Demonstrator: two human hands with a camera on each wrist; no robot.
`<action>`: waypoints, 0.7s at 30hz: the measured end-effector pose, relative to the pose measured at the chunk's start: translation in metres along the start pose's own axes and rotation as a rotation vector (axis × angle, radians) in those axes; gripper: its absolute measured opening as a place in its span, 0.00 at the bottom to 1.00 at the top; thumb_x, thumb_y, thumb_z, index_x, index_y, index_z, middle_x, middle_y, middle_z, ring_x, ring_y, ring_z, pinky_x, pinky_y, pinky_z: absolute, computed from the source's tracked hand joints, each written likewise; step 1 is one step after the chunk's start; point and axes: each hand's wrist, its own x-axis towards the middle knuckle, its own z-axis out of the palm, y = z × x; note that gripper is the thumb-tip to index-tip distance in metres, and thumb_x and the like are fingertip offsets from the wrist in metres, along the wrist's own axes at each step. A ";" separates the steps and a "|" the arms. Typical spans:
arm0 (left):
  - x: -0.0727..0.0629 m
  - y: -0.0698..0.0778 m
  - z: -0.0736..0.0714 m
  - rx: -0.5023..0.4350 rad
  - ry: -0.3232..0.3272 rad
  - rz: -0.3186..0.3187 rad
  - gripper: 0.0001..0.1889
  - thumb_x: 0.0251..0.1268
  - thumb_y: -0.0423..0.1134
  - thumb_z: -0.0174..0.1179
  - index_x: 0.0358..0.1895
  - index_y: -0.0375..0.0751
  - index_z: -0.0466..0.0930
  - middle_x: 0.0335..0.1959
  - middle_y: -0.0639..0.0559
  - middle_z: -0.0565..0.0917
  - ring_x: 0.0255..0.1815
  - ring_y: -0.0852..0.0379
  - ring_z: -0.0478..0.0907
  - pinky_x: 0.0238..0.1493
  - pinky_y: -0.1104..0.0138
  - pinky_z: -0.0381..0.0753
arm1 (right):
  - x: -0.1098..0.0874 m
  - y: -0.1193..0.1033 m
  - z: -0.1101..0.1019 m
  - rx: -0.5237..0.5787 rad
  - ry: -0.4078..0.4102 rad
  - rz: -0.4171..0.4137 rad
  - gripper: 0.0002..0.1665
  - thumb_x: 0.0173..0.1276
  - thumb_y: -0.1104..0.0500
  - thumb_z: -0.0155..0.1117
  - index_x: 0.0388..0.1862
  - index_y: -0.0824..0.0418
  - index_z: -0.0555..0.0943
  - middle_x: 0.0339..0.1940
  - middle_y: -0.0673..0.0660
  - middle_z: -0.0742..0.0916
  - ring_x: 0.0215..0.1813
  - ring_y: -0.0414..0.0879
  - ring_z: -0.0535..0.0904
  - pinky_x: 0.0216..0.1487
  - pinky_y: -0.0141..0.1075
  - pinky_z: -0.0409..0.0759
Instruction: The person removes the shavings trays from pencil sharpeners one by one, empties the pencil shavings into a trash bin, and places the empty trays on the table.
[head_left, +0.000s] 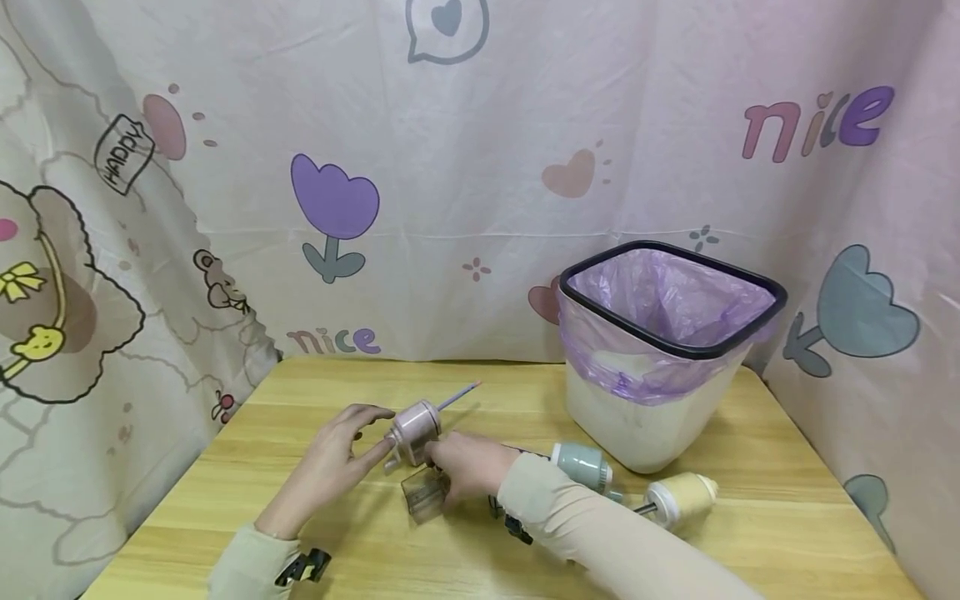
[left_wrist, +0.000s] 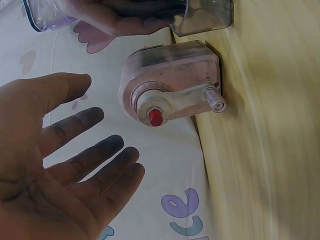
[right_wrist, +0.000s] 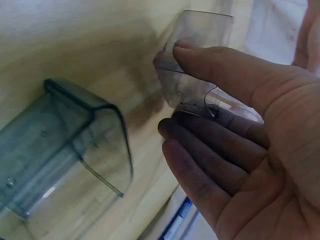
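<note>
A pink pencil sharpener (head_left: 416,423) with a hand crank stands on the table, a purple pencil (head_left: 459,395) sticking out of its far side. My left hand (head_left: 347,450) is beside it at the left; in the left wrist view its fingers (left_wrist: 112,145) are spread and apart from the sharpener. With thumb and fingers my right hand (head_left: 472,467) pinches a clear shavings box (right_wrist: 192,65), low over the table in front of the sharpener. A second, greenish clear box (right_wrist: 55,145) lies near that hand in the right wrist view.
To the right lie a teal sharpener body (head_left: 581,465) and a yellow one (head_left: 681,500) with its metal cutter showing. Behind them stands a white bin (head_left: 637,417) with a purple bag and black rim. A printed curtain (head_left: 450,208) hangs behind the wooden table (head_left: 360,550).
</note>
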 end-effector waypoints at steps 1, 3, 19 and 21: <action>0.000 0.000 0.000 -0.001 -0.002 -0.002 0.21 0.70 0.39 0.72 0.64 0.40 0.85 0.63 0.40 0.86 0.61 0.38 0.85 0.51 0.47 0.91 | 0.000 -0.001 0.000 -0.014 -0.001 -0.001 0.35 0.48 0.60 0.91 0.56 0.57 0.84 0.44 0.49 0.91 0.39 0.34 0.82 0.45 0.23 0.84; -0.001 0.000 0.000 -0.005 -0.003 -0.001 0.21 0.70 0.39 0.72 0.63 0.41 0.85 0.63 0.41 0.86 0.61 0.38 0.85 0.51 0.47 0.91 | 0.000 -0.002 0.001 -0.029 -0.003 -0.002 0.36 0.49 0.59 0.91 0.57 0.57 0.84 0.44 0.49 0.90 0.40 0.34 0.82 0.46 0.23 0.84; 0.002 0.004 -0.003 0.005 -0.016 -0.003 0.25 0.72 0.42 0.71 0.69 0.41 0.81 0.67 0.38 0.83 0.65 0.34 0.83 0.61 0.38 0.87 | -0.008 0.000 -0.010 0.068 0.047 0.030 0.38 0.54 0.61 0.87 0.64 0.59 0.80 0.53 0.54 0.92 0.38 0.37 0.82 0.41 0.26 0.84; 0.002 0.006 -0.004 0.010 -0.017 -0.002 0.26 0.72 0.42 0.71 0.70 0.41 0.80 0.68 0.37 0.83 0.66 0.33 0.82 0.63 0.35 0.84 | -0.013 0.002 -0.016 0.054 0.073 0.026 0.36 0.60 0.57 0.85 0.66 0.58 0.80 0.56 0.55 0.91 0.44 0.39 0.86 0.47 0.28 0.87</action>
